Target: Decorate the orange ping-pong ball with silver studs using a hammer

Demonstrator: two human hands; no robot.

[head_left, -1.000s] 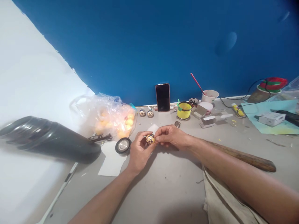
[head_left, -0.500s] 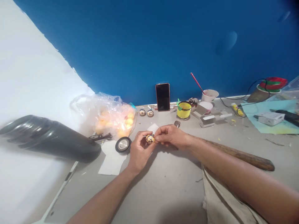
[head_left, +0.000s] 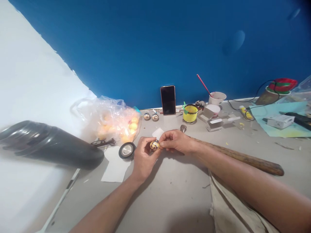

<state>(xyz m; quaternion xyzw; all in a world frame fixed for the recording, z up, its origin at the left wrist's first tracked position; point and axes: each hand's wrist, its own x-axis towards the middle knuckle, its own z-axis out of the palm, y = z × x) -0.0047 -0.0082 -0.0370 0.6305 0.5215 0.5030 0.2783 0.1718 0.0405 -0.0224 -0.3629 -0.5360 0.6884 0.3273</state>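
My left hand (head_left: 143, 158) is closed around a small yellow ball (head_left: 155, 145) covered with shiny, mirror-like bits, its fingers and thumb cupping the left and lower sides. From the right, my right hand (head_left: 175, 141) touches the ball's edge with thumb and forefinger pinched together. Whatever lies between those fingertips is too small or hidden to make out. Just behind the hands lies a scrap of white paper (head_left: 157, 131). Left of my left hand, a round black-rimmed object with a silver centre (head_left: 127, 150) rests on a white sheet (head_left: 114, 170).
Two similar shiny balls (head_left: 151, 116) sit near the wall beside a propped phone (head_left: 168, 100). A clear bag of yellow-orange balls (head_left: 116, 123) lies left, behind a dark cylinder (head_left: 55, 145). Rightward are a yellow tub (head_left: 190, 114), small boxes (head_left: 214, 125), paper cups (head_left: 218, 97) and a wooden stick (head_left: 243, 157).
The ball has turned slightly in my left hand, showing more of its silvery bits. Both hands keep the same hold, and the whole view has shifted a little.
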